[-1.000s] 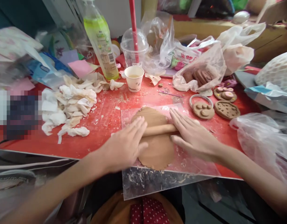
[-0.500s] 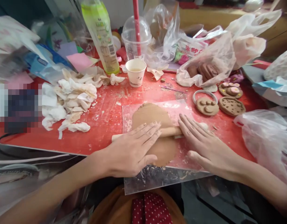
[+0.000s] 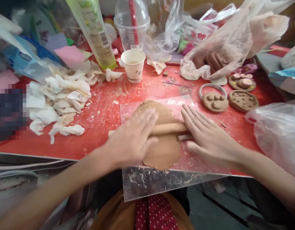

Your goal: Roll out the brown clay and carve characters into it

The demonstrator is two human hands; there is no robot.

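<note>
A flat brown slab of clay (image 3: 163, 153) lies on a clear plastic sheet (image 3: 149, 187) that overhangs the table's front edge. Across the clay runs a wooden rolling pin (image 3: 168, 128). My left hand (image 3: 131, 135), somewhat blurred, presses flat on the pin's left part with fingers stretched out. Over its right part my right hand (image 3: 203, 134) rests likewise, palm down and fingers extended. Beside the right thumb a short clear stick (image 3: 184, 137) shows, partly hidden by the hand.
Crumpled tissues (image 3: 66, 95) are heaped at left. Behind stand a paper cup (image 3: 133, 67), a lidded plastic cup (image 3: 121, 28) and a green bottle (image 3: 97, 41). To the right are a ring (image 3: 202, 92), a paw-shaped clay disc (image 3: 216, 102), another clay disc (image 3: 243, 100) and plastic bags (image 3: 277, 127).
Both hands and the rolling pin have moved a little away from me over the clay. The camera view has shifted, so the table's things appear higher and farther outward.
</note>
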